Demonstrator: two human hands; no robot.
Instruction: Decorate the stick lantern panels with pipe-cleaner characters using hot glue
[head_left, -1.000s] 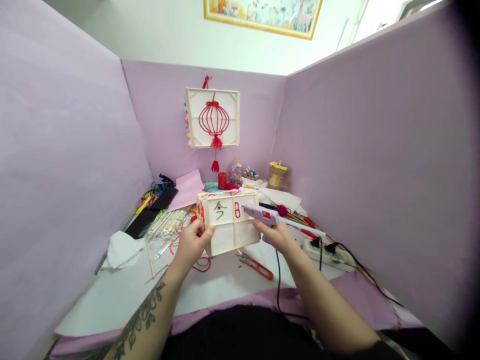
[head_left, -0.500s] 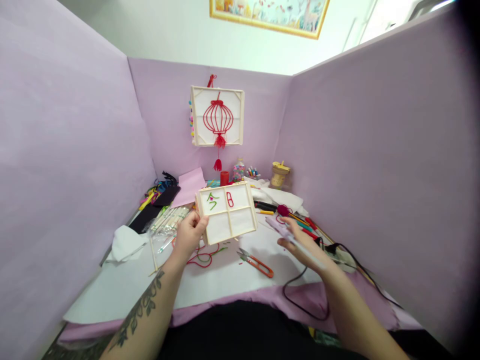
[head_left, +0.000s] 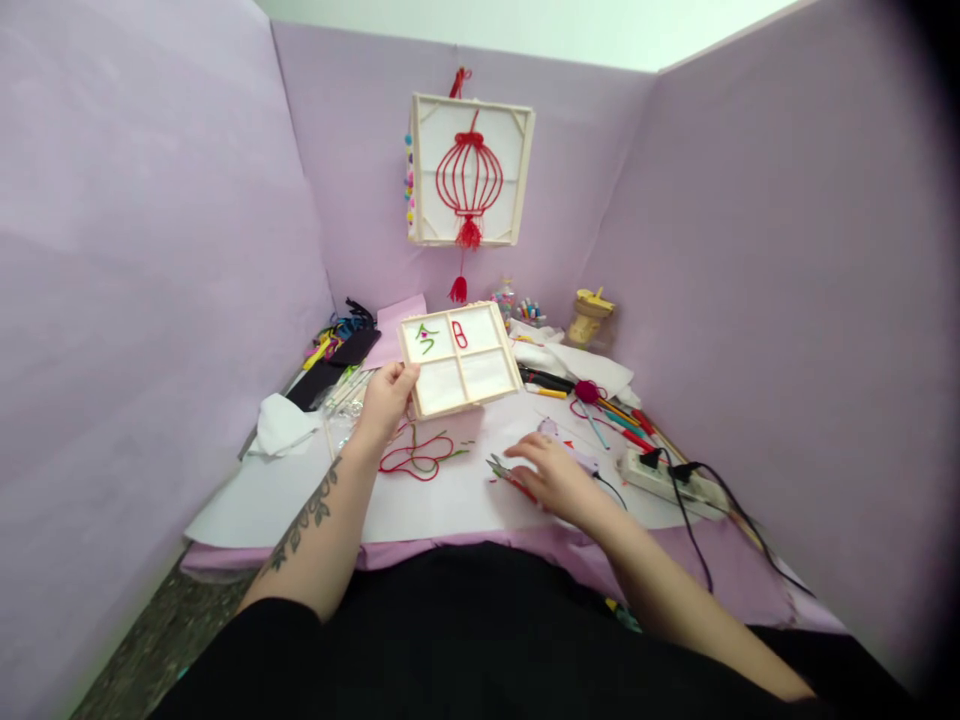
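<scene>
My left hand (head_left: 388, 402) grips the left side of a wooden-stick lantern frame (head_left: 439, 388) backed with white paper, thumb in front. The frame is tilted above the table and split into four panes. Green and red yarn characters fill its upper two panes. My right hand (head_left: 556, 478) is over the orange-handled thread snips (head_left: 496, 467), thumb and forefinger apart; the hand hides much of the handles. A lilac glue gun (head_left: 549, 428) with a black cord lies on the table just beyond my right hand, partly covered by it. Loose red and green yarn (head_left: 421, 460) lies below the frame.
A finished lantern (head_left: 469, 175) with a red yarn picture and tassel hangs at the back. A power strip (head_left: 667, 485) with cords lies at right. Pens, a dark red yarn ball (head_left: 587, 391), a yellow-lidded cup (head_left: 590, 318) and crumpled white paper (head_left: 283, 425) surround the work area.
My right hand has let go of the glue gun, now on the table, and moved left over the snips. My left hand still holds the frame. The view has tipped downward.
</scene>
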